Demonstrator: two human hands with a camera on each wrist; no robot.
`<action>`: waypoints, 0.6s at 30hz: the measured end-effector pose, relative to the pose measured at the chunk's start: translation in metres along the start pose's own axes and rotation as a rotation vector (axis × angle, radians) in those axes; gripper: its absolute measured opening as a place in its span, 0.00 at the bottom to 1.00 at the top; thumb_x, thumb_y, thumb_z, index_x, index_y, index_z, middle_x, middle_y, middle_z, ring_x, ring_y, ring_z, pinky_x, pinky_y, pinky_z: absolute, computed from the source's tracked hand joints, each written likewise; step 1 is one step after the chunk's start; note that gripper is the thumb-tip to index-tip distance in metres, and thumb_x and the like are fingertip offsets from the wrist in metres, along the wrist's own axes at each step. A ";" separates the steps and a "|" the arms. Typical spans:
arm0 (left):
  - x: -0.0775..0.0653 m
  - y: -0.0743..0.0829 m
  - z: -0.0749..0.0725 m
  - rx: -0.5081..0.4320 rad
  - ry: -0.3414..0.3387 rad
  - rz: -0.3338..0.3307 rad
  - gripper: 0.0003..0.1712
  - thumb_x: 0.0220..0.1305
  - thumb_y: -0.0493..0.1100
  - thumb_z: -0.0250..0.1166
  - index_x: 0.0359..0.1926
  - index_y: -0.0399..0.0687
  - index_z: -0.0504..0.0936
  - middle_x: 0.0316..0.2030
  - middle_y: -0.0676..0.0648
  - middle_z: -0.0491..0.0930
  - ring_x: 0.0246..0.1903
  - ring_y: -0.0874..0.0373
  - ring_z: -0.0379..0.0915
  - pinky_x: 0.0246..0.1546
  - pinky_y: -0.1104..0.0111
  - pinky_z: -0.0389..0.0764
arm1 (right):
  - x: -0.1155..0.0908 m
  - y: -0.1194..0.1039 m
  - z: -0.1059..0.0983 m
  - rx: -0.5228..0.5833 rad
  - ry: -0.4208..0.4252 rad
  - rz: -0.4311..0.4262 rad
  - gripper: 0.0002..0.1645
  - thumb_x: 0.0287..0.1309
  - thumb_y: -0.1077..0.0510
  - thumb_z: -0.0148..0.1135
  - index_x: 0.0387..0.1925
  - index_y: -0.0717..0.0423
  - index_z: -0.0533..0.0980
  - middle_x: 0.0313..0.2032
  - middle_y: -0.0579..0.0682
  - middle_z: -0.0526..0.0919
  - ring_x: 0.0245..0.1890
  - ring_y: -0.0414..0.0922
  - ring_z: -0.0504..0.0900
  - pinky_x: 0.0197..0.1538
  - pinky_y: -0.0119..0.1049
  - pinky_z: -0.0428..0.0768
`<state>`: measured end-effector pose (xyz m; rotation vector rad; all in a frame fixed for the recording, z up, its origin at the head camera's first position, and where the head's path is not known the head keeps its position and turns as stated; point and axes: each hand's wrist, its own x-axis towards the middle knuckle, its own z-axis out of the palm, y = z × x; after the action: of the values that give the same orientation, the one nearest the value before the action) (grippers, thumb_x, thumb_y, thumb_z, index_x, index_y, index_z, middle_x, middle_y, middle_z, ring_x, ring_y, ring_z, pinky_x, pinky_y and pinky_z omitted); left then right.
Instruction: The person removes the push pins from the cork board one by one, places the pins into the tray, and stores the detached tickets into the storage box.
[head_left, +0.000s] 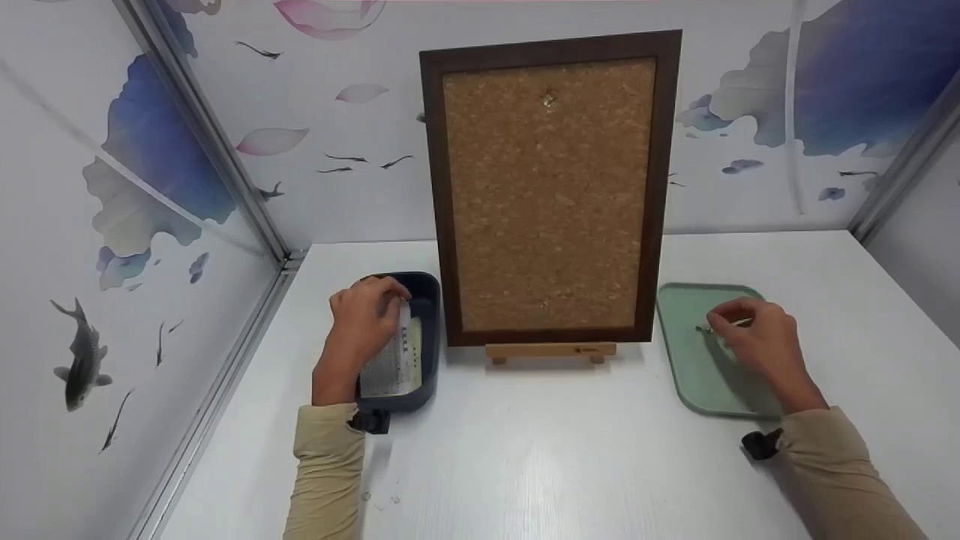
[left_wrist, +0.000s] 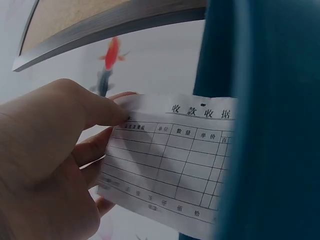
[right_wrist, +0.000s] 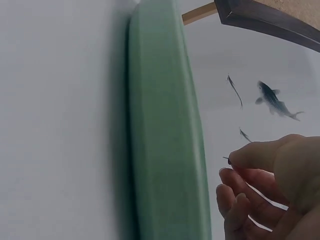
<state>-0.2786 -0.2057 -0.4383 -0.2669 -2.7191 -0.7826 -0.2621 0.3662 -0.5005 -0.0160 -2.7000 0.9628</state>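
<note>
Over the dark blue box [head_left: 426, 352] on the left, my left hand [head_left: 364, 319] pinches a white printed receipt slip [left_wrist: 172, 160] between thumb and fingers. More printed paper [head_left: 386, 371] lies inside that box, partly hidden under the hand. On the right, my right hand [head_left: 761, 341] is above the green tray [head_left: 694, 379]. Its thumb and forefinger pinch a small pin [right_wrist: 226, 158], whose thin point sticks out past the fingertips. The other fingers are loosely bent. Between the hands stands a cork board [head_left: 555, 202] in a dark wooden frame.
A small wooden easel [head_left: 551, 350] supports the board upright. Small shiny bits show on the cork near its top [head_left: 548, 99] and bottom [head_left: 545, 304]. White panels [head_left: 360, 202] with painted fish and leaves enclose the white table [head_left: 540, 450] at the back and sides.
</note>
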 end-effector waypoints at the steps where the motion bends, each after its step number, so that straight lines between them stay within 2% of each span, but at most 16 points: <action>1: 0.000 -0.001 0.003 0.005 -0.018 -0.012 0.10 0.78 0.40 0.63 0.51 0.50 0.90 0.55 0.44 0.89 0.62 0.42 0.80 0.68 0.38 0.61 | 0.000 0.002 0.001 0.000 -0.006 0.006 0.20 0.75 0.48 0.66 0.51 0.61 0.87 0.45 0.62 0.90 0.45 0.57 0.87 0.36 0.26 0.76; 8: -0.001 -0.010 0.015 0.030 -0.071 -0.056 0.10 0.78 0.39 0.63 0.51 0.49 0.90 0.54 0.43 0.88 0.63 0.41 0.78 0.73 0.35 0.58 | 0.005 0.011 0.006 0.009 -0.063 0.068 0.22 0.76 0.47 0.65 0.53 0.62 0.87 0.47 0.63 0.89 0.43 0.49 0.82 0.33 0.29 0.78; 14: 0.000 -0.014 0.020 0.047 -0.063 -0.036 0.08 0.78 0.40 0.65 0.51 0.49 0.89 0.55 0.42 0.87 0.65 0.39 0.76 0.77 0.34 0.55 | 0.006 0.014 0.008 0.026 -0.091 0.121 0.25 0.76 0.45 0.63 0.55 0.62 0.87 0.49 0.62 0.87 0.43 0.47 0.81 0.35 0.29 0.77; 18: 0.000 -0.017 0.025 0.047 -0.049 -0.040 0.08 0.77 0.41 0.66 0.51 0.48 0.89 0.56 0.41 0.86 0.65 0.37 0.75 0.77 0.33 0.54 | 0.005 0.016 0.010 0.025 -0.087 0.118 0.26 0.76 0.45 0.63 0.56 0.63 0.86 0.49 0.62 0.87 0.44 0.47 0.81 0.35 0.28 0.77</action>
<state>-0.2887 -0.2063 -0.4664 -0.2254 -2.7930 -0.7313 -0.2710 0.3726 -0.5166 -0.1325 -2.7931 1.0541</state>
